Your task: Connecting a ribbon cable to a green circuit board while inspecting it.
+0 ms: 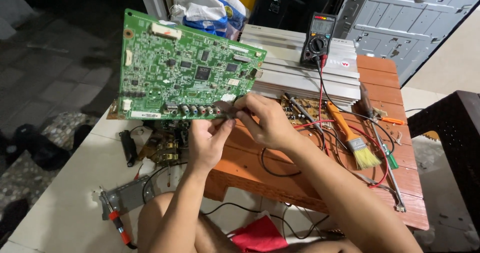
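Red cloth (257,234) lies nearest, by the person's knees. Farther left, a red-handled tool (119,226) rests on the white floor. Both hands hold up a green circuit board (185,68) by its lower edge: the left hand (207,142) pinches beneath the connectors, the right hand (265,119) grips beside it. Rightward, on the wooden table (395,78), lie an orange brush (351,135) and a black multimeter (318,38).

multimeter (318,38) | orange-handled brush (351,135) | silver heatsink (305,73) | red cloth (259,234)
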